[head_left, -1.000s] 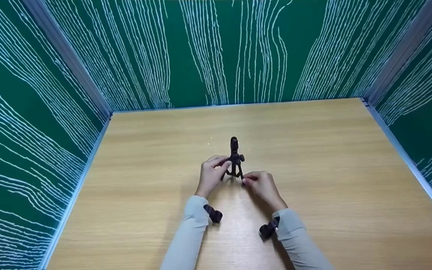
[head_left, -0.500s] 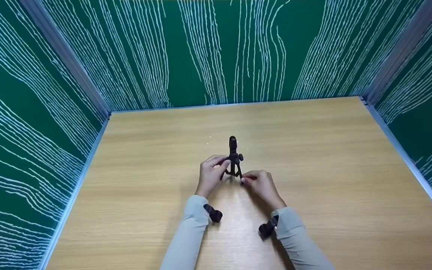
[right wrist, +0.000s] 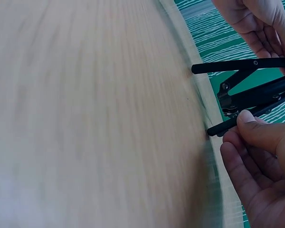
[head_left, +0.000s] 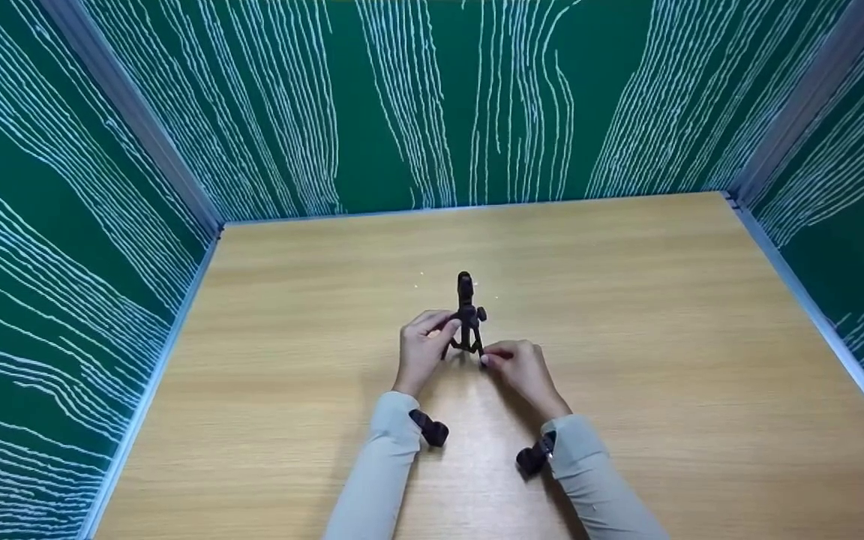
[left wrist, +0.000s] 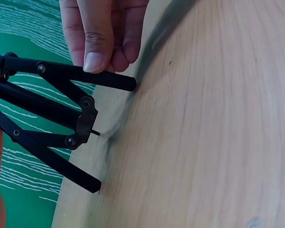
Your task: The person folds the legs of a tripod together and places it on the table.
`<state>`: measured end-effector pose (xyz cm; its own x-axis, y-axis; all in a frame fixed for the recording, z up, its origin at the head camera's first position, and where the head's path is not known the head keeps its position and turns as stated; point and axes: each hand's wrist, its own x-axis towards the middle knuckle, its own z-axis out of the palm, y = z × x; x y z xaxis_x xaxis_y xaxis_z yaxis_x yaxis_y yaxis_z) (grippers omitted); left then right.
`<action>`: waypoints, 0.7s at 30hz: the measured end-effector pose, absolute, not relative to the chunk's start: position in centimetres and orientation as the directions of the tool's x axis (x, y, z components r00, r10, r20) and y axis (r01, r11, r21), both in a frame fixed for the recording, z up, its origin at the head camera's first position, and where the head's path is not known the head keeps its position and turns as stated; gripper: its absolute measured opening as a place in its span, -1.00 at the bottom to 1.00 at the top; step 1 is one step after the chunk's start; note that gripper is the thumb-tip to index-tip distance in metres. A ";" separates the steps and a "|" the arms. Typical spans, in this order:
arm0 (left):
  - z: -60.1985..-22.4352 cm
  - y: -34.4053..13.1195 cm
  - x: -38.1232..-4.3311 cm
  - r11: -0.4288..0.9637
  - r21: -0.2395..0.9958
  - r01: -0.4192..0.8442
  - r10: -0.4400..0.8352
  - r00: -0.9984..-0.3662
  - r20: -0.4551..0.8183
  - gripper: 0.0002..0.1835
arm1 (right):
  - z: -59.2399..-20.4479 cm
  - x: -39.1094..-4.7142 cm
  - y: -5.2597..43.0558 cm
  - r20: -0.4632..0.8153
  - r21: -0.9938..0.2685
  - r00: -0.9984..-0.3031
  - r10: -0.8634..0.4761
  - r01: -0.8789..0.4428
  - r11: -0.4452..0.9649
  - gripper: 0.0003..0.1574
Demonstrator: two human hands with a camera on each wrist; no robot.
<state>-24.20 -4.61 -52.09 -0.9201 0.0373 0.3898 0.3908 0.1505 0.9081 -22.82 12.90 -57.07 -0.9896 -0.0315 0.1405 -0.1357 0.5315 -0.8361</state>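
A small black tripod [head_left: 466,296] stands upright on the wooden table, its legs spread and a knob on its right side. My left hand [head_left: 420,351] holds it at the left, near where the legs meet the body. Low on the right leg, my right hand [head_left: 526,372] pinches it between thumb and fingers. In the left wrist view, the hinged braces join the legs [left wrist: 66,167] to a centre post. The right wrist view has my right thumb [right wrist: 247,117] pressed on one leg close to its tip. The left fingertips are partly hidden behind the tripod.
The wooden table [head_left: 289,300] is bounded by green walls [head_left: 387,112] with wavy white lines at the back and both sides. Tiny pale specks lie on the tabletop just beyond the tripod. Each wrist wears a black camera [head_left: 429,429].
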 end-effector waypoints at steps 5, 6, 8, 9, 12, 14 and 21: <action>-52.3 -4.5 -24.2 0.131 0.926 0.355 0.018 -0.934 0.356 -0.81 | -57.3 -22.9 12.7 0.165 -0.831 -0.986 -0.014 -0.147 0.536 -0.89; -52.3 -4.5 -24.2 0.126 0.929 0.349 0.016 -0.937 0.350 -0.81 | -57.4 -23.0 12.7 0.168 -0.832 -0.986 -0.012 -0.148 0.534 -0.89; -52.2 -4.4 -24.2 0.119 0.932 0.342 0.013 -0.939 0.343 -0.80 | -57.4 -23.1 12.6 0.175 -0.832 -0.984 -0.009 -0.153 0.534 -0.90; -52.2 -4.4 -24.2 0.114 0.934 0.339 0.013 -0.940 0.340 -0.80 | -57.4 -23.1 12.5 0.180 -0.832 -0.984 -0.007 -0.156 0.532 -0.90; -52.1 -4.3 -24.2 0.103 0.938 0.332 0.014 -0.943 0.332 -0.78 | -57.4 -23.1 12.5 0.192 -0.839 -0.981 -0.007 -0.168 0.518 -0.90; -52.1 -4.4 -24.1 0.101 0.939 0.329 0.012 -0.944 0.330 -0.78 | -57.4 -23.1 12.5 0.216 -0.841 -0.976 -0.011 -0.192 0.505 -0.90; -52.0 -4.5 -24.1 0.097 0.947 0.305 0.015 -0.952 0.305 -0.76 | -57.3 -22.9 12.3 0.227 -0.844 -0.974 -0.005 -0.200 0.498 -0.90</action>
<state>-24.09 -4.51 -52.04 -0.9522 0.0150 0.3052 0.3052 0.0970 0.9473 -22.91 12.28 -57.32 -0.9738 -0.0055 0.2272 -0.1996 0.4984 -0.8437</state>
